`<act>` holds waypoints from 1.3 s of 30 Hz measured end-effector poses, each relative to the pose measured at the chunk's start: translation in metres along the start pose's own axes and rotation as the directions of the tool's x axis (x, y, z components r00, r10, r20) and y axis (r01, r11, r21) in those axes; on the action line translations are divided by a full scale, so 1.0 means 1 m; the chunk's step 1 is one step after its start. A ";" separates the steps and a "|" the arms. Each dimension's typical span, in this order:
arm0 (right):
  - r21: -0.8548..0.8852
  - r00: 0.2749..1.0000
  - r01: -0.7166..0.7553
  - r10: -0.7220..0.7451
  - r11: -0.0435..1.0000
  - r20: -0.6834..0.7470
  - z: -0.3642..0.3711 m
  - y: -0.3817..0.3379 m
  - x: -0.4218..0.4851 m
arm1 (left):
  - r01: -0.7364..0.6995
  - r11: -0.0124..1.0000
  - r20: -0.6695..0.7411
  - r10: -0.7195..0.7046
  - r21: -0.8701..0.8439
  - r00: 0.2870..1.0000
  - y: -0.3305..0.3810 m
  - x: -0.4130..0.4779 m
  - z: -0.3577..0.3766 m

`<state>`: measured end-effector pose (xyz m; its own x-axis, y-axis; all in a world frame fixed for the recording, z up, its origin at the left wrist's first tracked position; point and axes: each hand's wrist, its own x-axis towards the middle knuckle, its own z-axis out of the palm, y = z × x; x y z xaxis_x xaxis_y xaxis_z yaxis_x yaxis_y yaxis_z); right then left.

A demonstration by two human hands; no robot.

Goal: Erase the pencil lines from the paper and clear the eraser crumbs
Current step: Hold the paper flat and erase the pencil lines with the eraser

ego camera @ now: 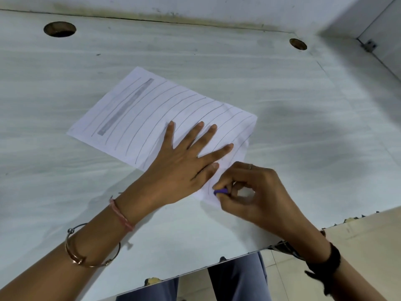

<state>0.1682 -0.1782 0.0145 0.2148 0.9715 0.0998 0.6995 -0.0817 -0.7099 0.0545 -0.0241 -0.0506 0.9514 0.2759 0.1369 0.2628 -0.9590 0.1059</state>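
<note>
White pencil-lined paper sheet (152, 118): matt, creased beside the grip. Pale wood-grain laminate table (282, 105): smooth, faint sheen. Purple eraser (220, 191): matt.

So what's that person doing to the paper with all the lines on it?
A person is rubbing out pencil lines. The left hand lies flat on the paper, holding it down on the table. The right hand pinches a purple eraser at the paper's near corner. Most of the lines and a grey shaded strip are not erased yet.
</note>
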 end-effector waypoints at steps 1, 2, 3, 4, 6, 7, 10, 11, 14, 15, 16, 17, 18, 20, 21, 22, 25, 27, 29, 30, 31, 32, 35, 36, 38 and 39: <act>0.003 0.999 -0.024 0.024 1.000 -0.033 -0.002 0.004 0.003 | -0.001 1.000 -0.001 0.001 0.008 1.000 0.000 0.000 0.001; -0.001 0.992 -0.063 0.062 0.998 -0.109 -0.005 0.010 0.009 | 0.002 1.000 -0.003 -0.002 0.007 1.000 0.000 -0.001 0.000; -0.012 0.982 -0.088 0.085 0.996 -0.169 -0.008 0.015 0.015 | 0.008 1.000 -0.004 -0.008 -0.008 1.000 0.000 -0.001 0.000; -0.031 0.979 -0.093 0.086 0.995 -0.184 -0.010 0.016 0.018 | 0.012 1.000 -0.001 -0.012 -0.023 1.000 0.000 0.000 -0.001; -0.065 0.996 -0.025 0.019 0.998 -0.090 -0.007 0.011 0.014 | 0.010 1.000 -0.001 -0.010 -0.014 1.000 0.000 0.000 -0.001; -0.055 1.000 0.010 -0.010 0.998 -0.002 -0.004 0.005 0.008 | 0.003 1.000 0.001 -0.003 -0.004 1.000 -0.001 0.000 -0.001; -0.040 1.000 0.004 -0.004 0.999 0.001 -0.006 0.007 0.010 | 0.003 1.000 0.012 -0.003 -0.006 1.000 -0.001 0.000 0.000; -0.053 0.994 -0.036 0.030 0.998 -0.102 -0.010 0.015 0.018 | 0.006 1.000 0.007 -0.006 -0.015 1.000 -0.001 -0.001 -0.001; -0.085 0.981 -0.065 0.048 0.994 -0.189 -0.011 0.018 0.024 | 0.006 0.999 0.004 -0.006 -0.052 1.000 0.001 -0.001 -0.003; -0.089 0.991 -0.026 0.014 0.996 -0.134 -0.007 0.013 0.018 | 0.005 0.999 0.012 -0.005 -0.045 1.000 0.000 0.000 -0.004; -0.078 0.998 0.004 -0.009 0.997 -0.061 -0.002 0.006 0.011 | 0.003 0.999 0.023 -0.002 -0.036 1.000 0.000 0.000 -0.003; -0.059 1.000 0.017 -0.018 0.998 -0.006 0.001 0.000 0.005 | 0.001 0.999 0.030 0.000 -0.033 1.000 -0.001 0.001 -0.002; -0.060 1.000 0.016 -0.016 0.998 -0.005 0.001 -0.001 0.005 | 0.005 0.999 0.027 -0.003 -0.040 1.000 -0.001 0.001 -0.001; -0.073 0.987 -0.056 0.045 0.996 -0.152 -0.006 0.013 0.018 | 0.018 0.998 0.010 -0.017 -0.062 1.000 0.001 -0.001 -0.003; -0.067 0.972 -0.097 0.080 0.993 -0.219 -0.011 0.019 0.024 | 0.021 0.998 0.011 -0.020 -0.065 1.000 0.002 -0.001 -0.004; -0.060 0.964 -0.119 0.101 0.991 -0.244 -0.013 0.021 0.027 | 0.024 0.998 0.016 -0.023 -0.064 1.000 0.002 -0.001 -0.004; -0.042 0.996 -0.039 0.035 0.998 -0.081 -0.007 0.006 0.012 | 0.026 0.998 0.028 -0.024 -0.050 0.999 0.000 0.000 -0.002; -0.026 0.999 -0.007 0.008 1.000 0.041 -0.004 -0.003 0.002 | 0.014 0.999 0.021 -0.013 -0.035 1.000 -0.001 0.001 -0.001; -0.031 0.993 -0.080 0.077 0.996 -0.088 -0.012 0.012 0.016 | 0.015 0.999 0.025 -0.014 -0.035 1.000 0.000 0.000 0.000; -0.021 0.976 -0.125 0.119 0.992 -0.184 -0.016 0.020 0.023 | 0.015 0.999 0.021 -0.014 -0.041 1.000 0.000 0.000 0.000; -0.012 0.962 -0.149 0.142 0.989 -0.234 -0.019 0.024 0.028 | 0.015 0.999 0.018 -0.015 -0.049 1.000 0.000 0.000 -0.001; -0.018 0.962 -0.141 0.133 0.990 -0.240 -0.019 0.023 0.028 | 0.016 0.999 0.015 -0.015 -0.052 1.000 0.000 0.000 -0.001; -0.026 0.999 -0.044 0.044 0.999 -0.030 -0.005 0.004 0.005 | 0.008 0.999 0.019 -0.008 -0.032 1.000 -0.001 0.001 0.000; -0.016 0.999 -0.033 0.033 0.999 0.033 -0.002 -0.001 -0.001 | 0.002 1.000 0.018 -0.002 -0.023 1.000 -0.001 0.000 0.001; -0.026 0.995 -0.077 0.075 0.997 -0.067 -0.009 0.010 0.011 | 0.004 0.999 0.021 -0.003 -0.035 1.000 -0.001 -0.001 -0.001; -0.030 0.977 -0.122 0.115 0.992 -0.179 -0.015 0.020 0.020 | 0.006 0.999 0.022 -0.005 -0.053 1.000 -0.001 -0.002 -0.002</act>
<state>0.1968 -0.1643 0.0131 0.4123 0.9000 0.1412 0.6881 -0.2060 -0.6958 0.0525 -0.0238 -0.0493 0.9534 0.2792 0.1142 0.2599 -0.9525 0.1588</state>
